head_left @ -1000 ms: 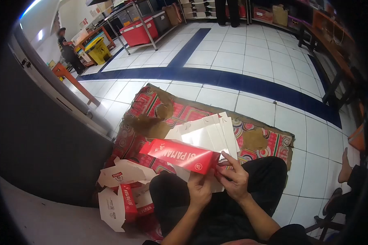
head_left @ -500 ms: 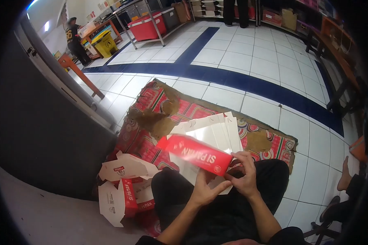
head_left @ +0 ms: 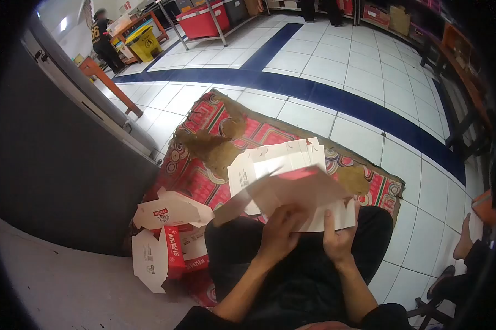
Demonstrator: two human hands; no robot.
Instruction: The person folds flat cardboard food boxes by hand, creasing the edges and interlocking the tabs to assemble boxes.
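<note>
A partly folded paper food box (head_left: 297, 192) is held above my lap, its plain inner side turned up and its far flaps blurred by motion. My right hand (head_left: 340, 236) grips its right end, thumb over the near panel and fingers behind. At the near side, my left hand (head_left: 281, 231) has its fingers curled against the board; some fingertips are hidden. Just beyond lies a stack of flat white box blanks (head_left: 245, 173) on the patterned mat (head_left: 204, 190). Folded red-and-white boxes (head_left: 173, 250) lie in a pile left of my knee.
A dark panel (head_left: 66, 159) stands close on the left. White floor tiles with a blue stripe (head_left: 336, 102) lie beyond the mat. Farther back are a metal rack with a red cooler (head_left: 204, 21), a yellow bin (head_left: 143, 44) and a person (head_left: 102, 41). Another person's foot (head_left: 463, 239) is at right.
The held box has turned from its printed red side to its plain inside and opened wider. My left hand has moved up against the board, and my right hand has shifted its grip.
</note>
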